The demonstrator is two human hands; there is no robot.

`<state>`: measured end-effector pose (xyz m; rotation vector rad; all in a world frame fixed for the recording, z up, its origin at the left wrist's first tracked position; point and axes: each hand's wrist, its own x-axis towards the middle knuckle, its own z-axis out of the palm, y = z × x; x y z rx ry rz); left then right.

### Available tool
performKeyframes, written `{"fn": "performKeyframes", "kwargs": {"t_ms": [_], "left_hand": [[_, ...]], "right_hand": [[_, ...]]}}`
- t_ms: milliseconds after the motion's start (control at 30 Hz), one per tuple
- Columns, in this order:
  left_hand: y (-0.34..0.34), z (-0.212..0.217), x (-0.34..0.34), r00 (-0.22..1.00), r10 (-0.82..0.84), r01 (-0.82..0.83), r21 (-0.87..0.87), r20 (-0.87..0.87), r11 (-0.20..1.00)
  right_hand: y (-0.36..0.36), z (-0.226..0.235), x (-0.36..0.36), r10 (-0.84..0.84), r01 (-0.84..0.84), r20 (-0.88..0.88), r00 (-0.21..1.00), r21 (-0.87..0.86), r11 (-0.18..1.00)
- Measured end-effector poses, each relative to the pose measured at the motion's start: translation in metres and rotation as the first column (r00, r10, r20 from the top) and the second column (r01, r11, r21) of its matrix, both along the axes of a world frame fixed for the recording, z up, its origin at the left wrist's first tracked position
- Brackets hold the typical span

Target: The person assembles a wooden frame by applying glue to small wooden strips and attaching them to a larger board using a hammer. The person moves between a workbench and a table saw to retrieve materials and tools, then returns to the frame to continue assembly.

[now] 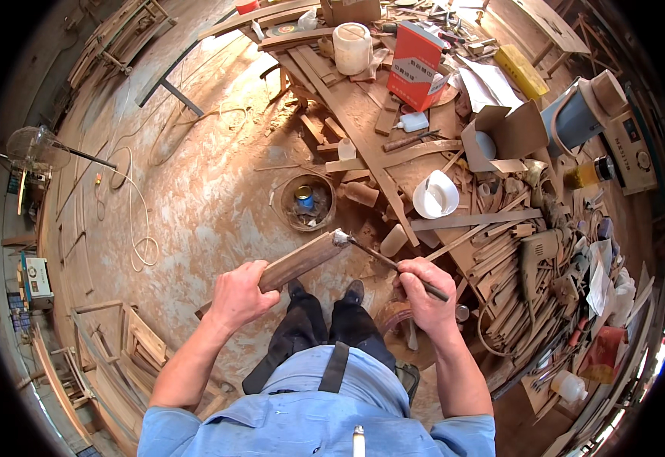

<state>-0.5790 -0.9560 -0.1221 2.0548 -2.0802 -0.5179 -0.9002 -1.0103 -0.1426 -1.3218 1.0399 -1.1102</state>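
Observation:
My left hand (241,295) is closed around the lower part of a brown wooden piece (302,260), which slants up to the right over my legs. A whitish, paste-like smear (340,238) covers its upper end. In my right hand (427,295) is a thin dark stick (376,255), gripped near its back end. The stick's front tip meets the smeared end of the wood; whether that tip has bristles, I cannot tell. Past the wood, a round bucket (277,204) on the floor holds a blue can (305,199) and scraps.
To the right, a cluttered bench carries a white tub (435,196), a red box (416,67), a cardboard box (527,126), a power drill (538,255) and many wood strips (500,266). Wooden frames (138,335) stand at the left. A pale cable (145,244) loops over the floor.

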Motion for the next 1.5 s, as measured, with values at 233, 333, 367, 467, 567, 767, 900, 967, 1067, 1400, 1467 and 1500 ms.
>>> {"fn": "performKeyframes", "kwargs": {"t_ms": [233,333,367,467,567,767,900,967,1067,1400,1467,1500], "left_hand": [[0.0,0.003,0.008,0.952,0.103,-0.041,0.216,-0.287,0.976],[-0.002,-0.002,0.016,0.803,0.204,0.027,0.376,-0.559,0.926],[-0.001,-0.004,0.017,0.676,0.343,0.034,0.493,-0.652,0.87],[0.001,-0.008,0.022,0.406,0.585,0.127,0.678,-0.702,0.724],[0.004,-0.012,0.024,0.273,0.649,0.221,0.703,-0.71,0.676],[0.004,-0.015,0.025,0.226,0.66,0.266,0.697,-0.716,0.665],[0.002,-0.014,0.027,0.18,0.7,0.303,0.716,-0.691,0.629],[0.001,-0.014,0.028,0.177,0.707,0.315,0.72,-0.685,0.619],[-0.001,-0.016,0.029,0.104,0.723,0.367,0.702,-0.683,0.61],[-0.008,-0.02,0.036,0.107,0.711,0.445,0.673,-0.695,0.591],[-0.01,-0.021,0.038,0.151,0.717,0.428,0.699,-0.68,0.573],[-0.011,-0.022,0.038,0.159,0.72,0.433,0.703,-0.676,0.565]], "right_hand": [[0.006,-0.004,-0.008,-0.138,0.082,0.35,0.927,0.17,0.982],[0.01,-0.014,-0.006,-0.151,0.025,0.609,0.779,0.21,0.977],[0.011,-0.017,-0.005,-0.158,-0.006,0.67,0.725,0.236,0.972],[0.012,-0.024,-0.003,-0.257,0.012,0.637,0.726,0.362,0.932],[0.013,-0.027,-0.002,-0.27,-0.009,0.65,0.71,0.392,0.92],[0.013,-0.024,0.002,-0.138,-0.016,0.523,0.841,0.279,0.96],[0.013,-0.015,0.002,-0.037,0.006,0.38,0.924,0.082,0.997],[0.011,-0.011,0.002,0.01,-0.012,0.393,0.92,0.002,1.0],[0.008,-0.005,-0.001,0.084,-0.077,0.184,0.979,-0.045,0.996],[-0.006,0.002,-0.014,0.177,-0.173,0.014,0.984,-0.135,0.976],[-0.009,0.002,-0.016,0.212,-0.216,-0.038,0.976,-0.132,0.968],[-0.01,0.003,-0.017,0.232,-0.237,-0.05,0.972,-0.155,0.959]]}}
